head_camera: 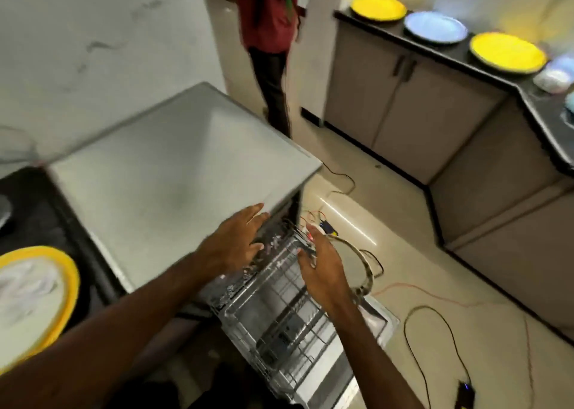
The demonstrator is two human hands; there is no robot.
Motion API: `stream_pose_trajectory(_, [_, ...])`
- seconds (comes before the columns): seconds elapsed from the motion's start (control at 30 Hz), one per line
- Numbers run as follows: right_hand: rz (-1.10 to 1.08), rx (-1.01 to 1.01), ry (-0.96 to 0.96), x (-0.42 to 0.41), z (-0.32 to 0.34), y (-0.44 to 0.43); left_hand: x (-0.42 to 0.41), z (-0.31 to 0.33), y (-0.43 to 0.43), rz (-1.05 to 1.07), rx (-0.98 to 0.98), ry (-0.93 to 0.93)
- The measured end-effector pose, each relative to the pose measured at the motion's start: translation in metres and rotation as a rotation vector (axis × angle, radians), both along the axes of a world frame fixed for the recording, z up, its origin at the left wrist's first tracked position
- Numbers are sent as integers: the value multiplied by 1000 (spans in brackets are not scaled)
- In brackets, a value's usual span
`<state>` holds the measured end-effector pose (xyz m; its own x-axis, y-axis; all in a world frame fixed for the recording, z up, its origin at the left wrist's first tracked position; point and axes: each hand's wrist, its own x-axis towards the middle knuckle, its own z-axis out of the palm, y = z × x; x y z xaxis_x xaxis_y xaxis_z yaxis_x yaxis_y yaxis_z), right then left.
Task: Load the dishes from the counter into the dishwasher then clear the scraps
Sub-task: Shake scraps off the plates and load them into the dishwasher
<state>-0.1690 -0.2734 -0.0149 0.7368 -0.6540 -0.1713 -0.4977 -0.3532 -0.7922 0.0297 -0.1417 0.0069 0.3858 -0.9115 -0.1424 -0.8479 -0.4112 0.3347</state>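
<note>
Yellow plates (378, 7) three, pale plate (435, 27) one, open hands (231, 241) two

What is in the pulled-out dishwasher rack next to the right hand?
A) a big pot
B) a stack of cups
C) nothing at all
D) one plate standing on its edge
D: a single pale plate stands on edge at the rack's far side, just beyond the right hand; the rest of the rack's wires look bare, with no cups or pot.
</note>
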Motion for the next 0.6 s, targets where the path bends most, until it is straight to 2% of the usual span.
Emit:
stream_pose_trajectory(0.3, [397,87,-91,106,34,105,37,38,225,588,-127,-37])
stream_pose_trajectory(0.47, [595,23,-98,160,30,190,27,37,338,898,-89,36])
stream_pose_trajectory(0.6, [711,34,-92,188,24,265,15,28,416,1043,-67,187])
